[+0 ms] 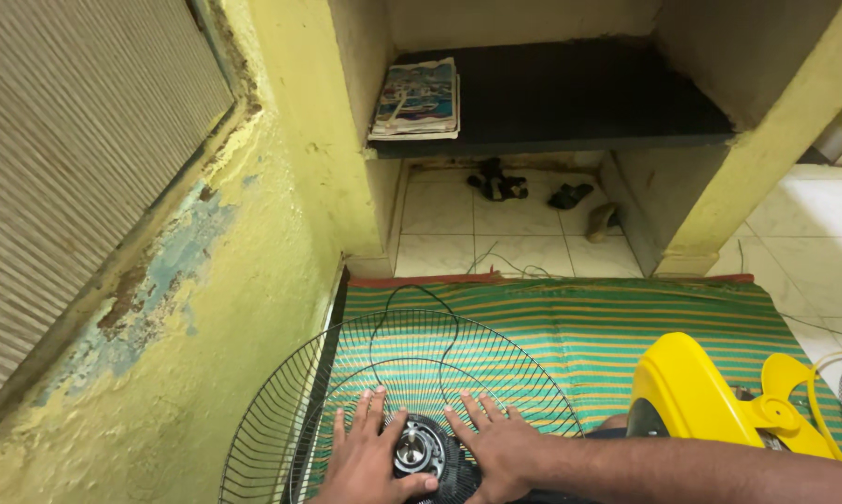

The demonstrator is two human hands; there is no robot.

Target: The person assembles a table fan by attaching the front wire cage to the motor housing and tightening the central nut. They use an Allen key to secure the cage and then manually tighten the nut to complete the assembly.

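Beside the wall [206, 308], both hands [376, 457] flat, perhaps pressing, on fan grille [439, 373].

Warm, fairly dim indoor light, brightest on the white floor tiles [817, 233] at right. The shelf alcove [570, 93] is in shadow. Wide-angle bending at the edges; focus is sharp, without glare.

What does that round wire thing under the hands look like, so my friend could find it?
Look at the green striped mat beside the yellow wall. On its left end lies a round black wire fan guard, with both hands pressed flat at its shiny hub. Unlike the solid yellow fan parts nearby, it is see-through.
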